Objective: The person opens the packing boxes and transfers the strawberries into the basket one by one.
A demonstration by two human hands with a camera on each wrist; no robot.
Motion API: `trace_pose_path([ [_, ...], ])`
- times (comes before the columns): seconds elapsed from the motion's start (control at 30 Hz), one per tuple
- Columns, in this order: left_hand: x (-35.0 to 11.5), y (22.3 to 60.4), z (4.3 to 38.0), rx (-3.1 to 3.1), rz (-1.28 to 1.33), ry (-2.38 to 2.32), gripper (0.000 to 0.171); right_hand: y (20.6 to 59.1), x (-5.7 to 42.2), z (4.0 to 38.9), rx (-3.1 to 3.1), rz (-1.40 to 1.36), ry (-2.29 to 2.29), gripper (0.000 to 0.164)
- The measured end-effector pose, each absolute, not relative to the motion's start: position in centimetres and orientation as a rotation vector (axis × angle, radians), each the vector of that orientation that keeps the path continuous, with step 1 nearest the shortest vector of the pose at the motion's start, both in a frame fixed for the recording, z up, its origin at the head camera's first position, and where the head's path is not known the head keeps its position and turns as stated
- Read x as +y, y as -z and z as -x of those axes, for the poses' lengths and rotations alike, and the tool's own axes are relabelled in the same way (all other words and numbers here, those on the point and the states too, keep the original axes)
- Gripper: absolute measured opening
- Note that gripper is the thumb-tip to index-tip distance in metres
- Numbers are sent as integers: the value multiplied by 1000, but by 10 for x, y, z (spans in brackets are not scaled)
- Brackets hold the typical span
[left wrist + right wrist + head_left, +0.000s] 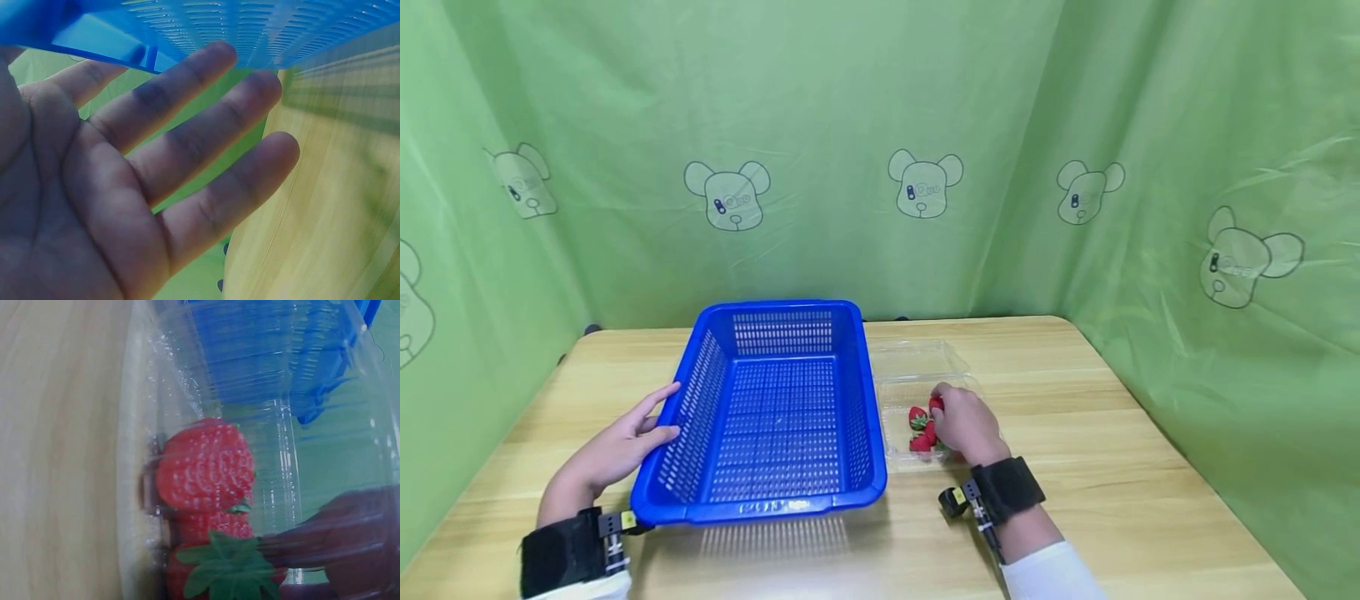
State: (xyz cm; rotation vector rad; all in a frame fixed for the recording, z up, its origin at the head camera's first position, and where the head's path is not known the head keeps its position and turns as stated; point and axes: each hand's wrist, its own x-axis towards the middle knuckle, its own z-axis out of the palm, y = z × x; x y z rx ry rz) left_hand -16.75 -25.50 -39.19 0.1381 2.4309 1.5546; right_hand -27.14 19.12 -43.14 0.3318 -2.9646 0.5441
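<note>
A large blue plastic basket (786,504) with slotted walls stands left of centre. My left hand (617,442) is at its left side, thumb and index fingertip touching the rim. In the left wrist view the other fingers (219,206) are straight and spread below the rim. To the right, my right hand (967,419) reaches into a clear plastic clamshell box (897,390) and pinches a red strawberry (936,403). Several more strawberries (917,417) lie beside its fingertips. In the right wrist view, a strawberry's green leaves (228,565) show at the fingers, through the clear wall.
The box's lid (913,358) lies folded back behind it, close to the basket's right wall. All stands on a light wooden table (1090,467). A green curtain (850,100) with bear-head prints hangs around the back and sides.
</note>
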Motion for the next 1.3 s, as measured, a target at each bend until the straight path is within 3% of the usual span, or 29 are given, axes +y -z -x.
trace_pose_path([
  [1.3, -249, 388, 168, 2517, -139, -1371, 58, 412, 196, 265, -2867, -299, -737, 26],
])
